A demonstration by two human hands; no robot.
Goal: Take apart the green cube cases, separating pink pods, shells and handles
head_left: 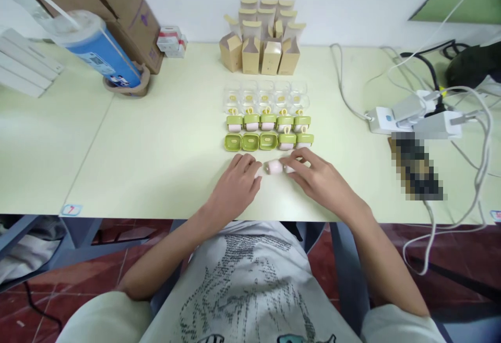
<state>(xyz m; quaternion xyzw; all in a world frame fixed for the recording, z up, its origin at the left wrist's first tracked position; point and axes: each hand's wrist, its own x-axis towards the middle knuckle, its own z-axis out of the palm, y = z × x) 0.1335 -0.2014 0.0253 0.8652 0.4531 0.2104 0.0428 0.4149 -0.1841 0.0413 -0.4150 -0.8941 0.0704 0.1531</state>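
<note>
My left hand [237, 182] and my right hand [315, 178] rest on the pale table [156, 165] near its front edge, fingers curled toward a small pink piece [274, 166] held between their fingertips. Just beyond lie two rows of green cases [268, 131]; some show pink inserts, three in the near row are closed. Behind them lies a row of clear plastic trays [265, 96]. Farther back stand several small tan cartons [260, 37] with open flaps.
A blue cup with lid and straw [96, 50] stands in a holder at the back left beside a brown paper bag [125, 9]. White power strips and tangled cables [422, 116] fill the right side. A small red-and-white box [171, 41] sits by the bag.
</note>
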